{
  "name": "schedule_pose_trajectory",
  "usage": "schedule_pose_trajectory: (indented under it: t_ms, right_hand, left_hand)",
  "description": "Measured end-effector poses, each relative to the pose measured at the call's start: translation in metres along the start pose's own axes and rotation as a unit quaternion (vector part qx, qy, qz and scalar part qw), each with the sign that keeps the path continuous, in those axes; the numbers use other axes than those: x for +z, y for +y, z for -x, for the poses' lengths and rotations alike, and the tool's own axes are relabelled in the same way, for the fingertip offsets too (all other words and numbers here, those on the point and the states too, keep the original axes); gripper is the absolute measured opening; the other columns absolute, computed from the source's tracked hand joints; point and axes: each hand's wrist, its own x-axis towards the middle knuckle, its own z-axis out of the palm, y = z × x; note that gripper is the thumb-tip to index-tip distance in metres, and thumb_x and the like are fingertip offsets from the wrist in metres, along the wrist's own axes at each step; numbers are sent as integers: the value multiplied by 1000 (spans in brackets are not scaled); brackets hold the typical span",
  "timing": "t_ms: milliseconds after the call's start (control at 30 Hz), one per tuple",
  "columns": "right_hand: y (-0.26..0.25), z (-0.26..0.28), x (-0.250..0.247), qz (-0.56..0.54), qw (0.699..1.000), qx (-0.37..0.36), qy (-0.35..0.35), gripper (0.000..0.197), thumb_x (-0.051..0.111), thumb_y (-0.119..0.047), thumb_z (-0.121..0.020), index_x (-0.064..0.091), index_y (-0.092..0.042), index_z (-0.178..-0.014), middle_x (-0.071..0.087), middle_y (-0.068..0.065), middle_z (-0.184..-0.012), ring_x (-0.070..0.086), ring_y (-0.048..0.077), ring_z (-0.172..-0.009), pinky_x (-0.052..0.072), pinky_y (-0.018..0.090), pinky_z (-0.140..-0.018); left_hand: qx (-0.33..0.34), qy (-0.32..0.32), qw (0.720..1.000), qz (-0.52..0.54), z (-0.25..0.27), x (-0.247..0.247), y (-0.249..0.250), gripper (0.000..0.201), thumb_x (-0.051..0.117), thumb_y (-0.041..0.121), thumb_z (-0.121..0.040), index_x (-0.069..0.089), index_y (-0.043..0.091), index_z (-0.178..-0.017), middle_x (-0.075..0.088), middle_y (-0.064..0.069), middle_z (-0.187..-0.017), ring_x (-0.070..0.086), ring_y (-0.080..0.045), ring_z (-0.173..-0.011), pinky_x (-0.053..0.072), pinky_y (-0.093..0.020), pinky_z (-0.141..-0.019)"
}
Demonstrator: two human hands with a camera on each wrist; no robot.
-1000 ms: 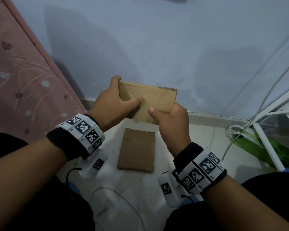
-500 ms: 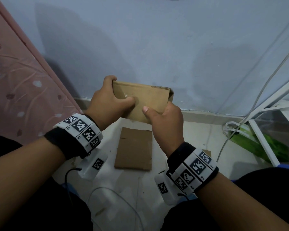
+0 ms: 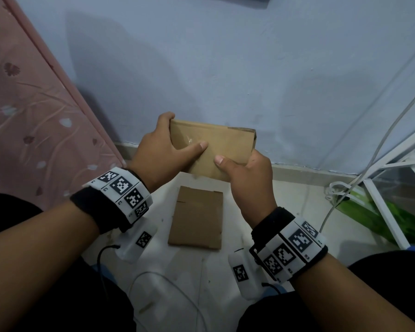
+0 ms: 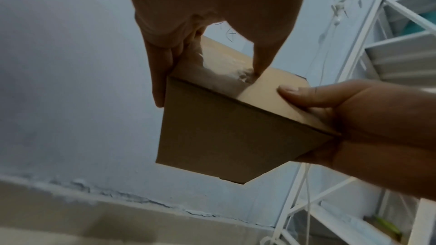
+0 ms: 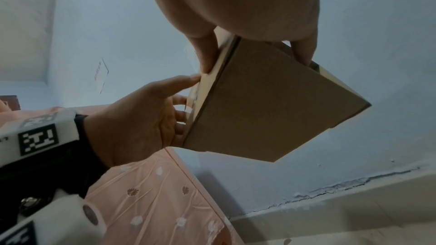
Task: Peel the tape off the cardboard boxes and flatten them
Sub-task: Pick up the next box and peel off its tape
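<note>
Both hands hold a small brown cardboard box (image 3: 225, 144) up in front of the blue wall. My left hand (image 3: 163, 152) grips its left end, thumb pressed on the top face beside a scrap of clear tape (image 3: 189, 140), fingers round the far edge. My right hand (image 3: 247, 173) grips the near right corner, thumb on top. In the left wrist view the box (image 4: 226, 137) shows torn tape (image 4: 243, 76) under the left thumb. In the right wrist view the box (image 5: 271, 107) is seen from below. A flattened cardboard box (image 3: 197, 220) lies on the floor beneath.
A pink flowered bed cover (image 3: 31, 130) rises at the left. A white metal rack (image 3: 388, 188) with cables and a green bag (image 3: 381, 214) stands at the right. White cables (image 3: 168, 283) trail over the pale floor between my knees.
The box and both hands have shifted slightly down and left and back; the grip is unchanged. The left thumb still presses by the tape.
</note>
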Motion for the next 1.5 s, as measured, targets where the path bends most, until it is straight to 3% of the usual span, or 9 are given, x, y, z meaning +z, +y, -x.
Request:
schedule_pose_trajectory:
  t_ms: [333,500,733,933,1067,1200,1300,1367,1500]
  right_hand:
    - [-1,-3,-7,-39,999,22,-5,15,77,-4,-86,75,-15,-97,80,3,-95,77,22,-91,62,45,-88]
    - [-5,-4,-9,-51,998,18,-18,15,75,-2,-88,75,-14,-97,81,3,-95,78,22,-90,62,40,-84]
    - [-7,0,-5,-50,998,14,-24,15,75,-3,-88,74,-15,-97,80,3,-94,78,19,-88,62,37,-81]
    - [-8,-4,-7,-91,995,31,-5,17,73,-2,-90,73,-13,-102,80,2,-98,77,19,-93,61,31,-81]
    - [-11,-2,-3,-113,993,31,-7,18,71,0,-91,73,-12,-105,80,2,-100,77,17,-93,59,23,-75]
    - [-12,-3,-2,-134,990,43,-2,19,70,-2,-93,71,-12,-109,80,1,-101,77,13,-92,58,20,-75]
    - [-14,-8,-7,-149,987,66,1,20,70,-2,-93,71,-10,-111,80,0,-101,77,12,-92,59,22,-76]
    - [-16,-12,-12,-154,984,84,3,20,69,0,-93,71,-11,-109,80,0,-100,77,14,-90,60,26,-78]
    - [-21,-10,-13,-137,989,52,9,22,70,2,-91,72,-12,-107,80,1,-99,77,16,-92,60,29,-81]
  left_hand:
    - [10,-55,997,55,-10,1,-10,75,72,37,-91,34,23,-154,57,0,-128,59,-23,-120,49,-45,-105]
    - [-1,-35,997,64,-5,1,-6,82,65,62,-82,38,25,-151,60,1,-125,60,-20,-115,50,-39,-103]
    - [4,-25,998,64,-8,3,-10,78,75,53,-82,43,26,-147,59,0,-123,60,-22,-113,51,-42,-102]
    - [14,13,996,90,-12,6,-11,42,41,42,-106,47,35,-146,62,3,-129,54,-15,-125,40,-36,-112]
    - [31,44,994,97,-12,6,-10,39,35,36,-108,49,36,-145,58,14,-121,51,-7,-117,37,-25,-101]
    - [30,137,972,189,-14,9,-9,32,37,34,-105,67,24,-106,67,14,-90,64,-12,-87,56,-43,-84]
    - [-84,163,929,321,-20,2,-2,30,38,22,-106,58,13,-85,71,-1,-75,68,-14,-64,58,-33,-61]
    - [-135,150,896,395,-22,-8,3,29,41,19,-104,53,11,-79,73,-7,-68,72,-22,-67,59,-31,-61]
    - [-125,136,918,351,-22,-13,6,44,51,32,-103,55,11,-64,69,-10,-62,71,-25,-67,60,-31,-64]
